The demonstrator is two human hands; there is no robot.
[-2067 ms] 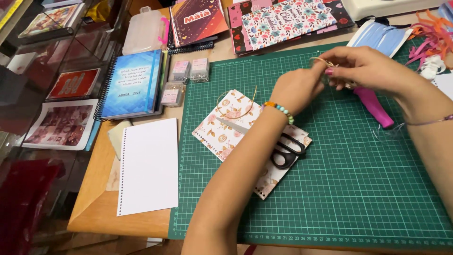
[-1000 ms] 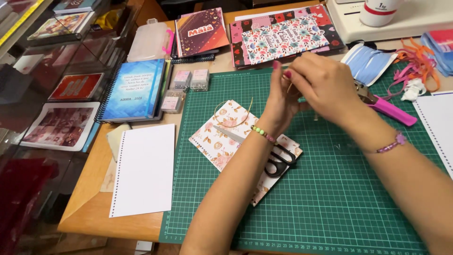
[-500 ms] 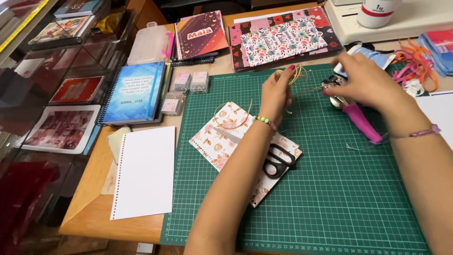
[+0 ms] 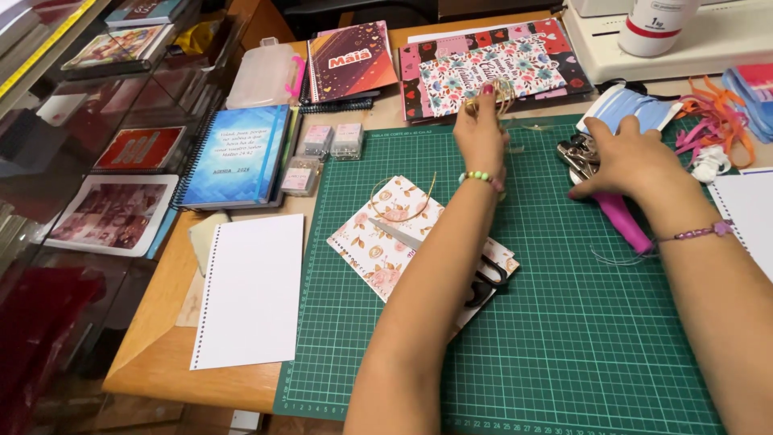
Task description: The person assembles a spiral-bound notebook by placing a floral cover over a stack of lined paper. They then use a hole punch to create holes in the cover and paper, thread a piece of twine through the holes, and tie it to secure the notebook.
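Note:
My left hand [image 4: 481, 135] is raised over the far edge of the green cutting mat [image 4: 564, 338] and pinches a small bundle of thin gold cord [image 4: 505, 93]. My right hand [image 4: 630, 165] lies on a pink-handled punch tool [image 4: 626, 224], fingers curled at its metal head [image 4: 575, 153]. Below my left forearm lies a floral card [image 4: 378, 238] with a loose arc of gold cord [image 4: 403, 211] on it. Black-handled scissors [image 4: 485, 278] are partly hidden under that arm.
A white perforated sheet [image 4: 254, 290] lies left of the mat, with a blue spiral notebook [image 4: 237, 153] and small clear boxes [image 4: 330, 141] behind it. Floral covers [image 4: 503, 68], a white bottle [image 4: 656, 24], orange ribbons [image 4: 717, 121] and blue fabric [image 4: 632, 109] crowd the back.
My hands have parted. The left one lifted the gold cord toward the mat's far edge, and the right one came down onto the pink-handled tool.

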